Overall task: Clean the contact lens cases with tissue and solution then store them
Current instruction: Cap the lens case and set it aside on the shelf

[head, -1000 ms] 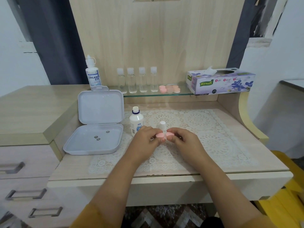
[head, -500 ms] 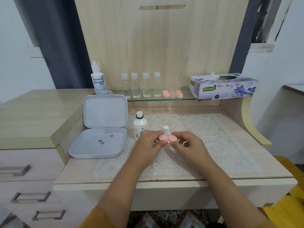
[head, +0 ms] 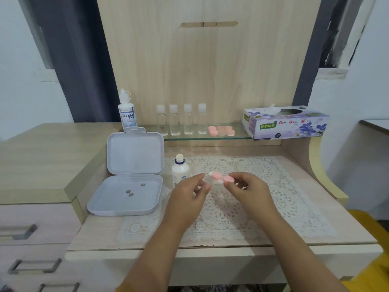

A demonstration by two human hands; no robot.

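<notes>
A pink contact lens case [head: 217, 176] is held just above the lace mat between both hands. My left hand [head: 189, 193] pinches its pale left end. My right hand [head: 247, 186] pinches the pink right cap [head: 229, 179] between thumb and fingertips. A small white solution bottle [head: 180, 172] stands just left of my left hand. Several more pink lens cases [head: 221, 130] lie on the glass shelf [head: 240, 137]. The tissue box [head: 284, 124] sits at the shelf's right end. The grey storage box [head: 130, 194] lies open at the left with three small dark pieces inside.
A Dream Eye bottle [head: 127, 114] and several small clear bottles [head: 182, 121] stand on the shelf against the wooden back panel. A white lace mat [head: 273, 207] covers the desk top. Drawers [head: 31, 232] are at lower left, and a yellow curved rim [head: 320, 180] borders the right.
The hands have drawn slightly apart along the case, and the right fingers now pinch the right cap. The view has tilted upward a little.
</notes>
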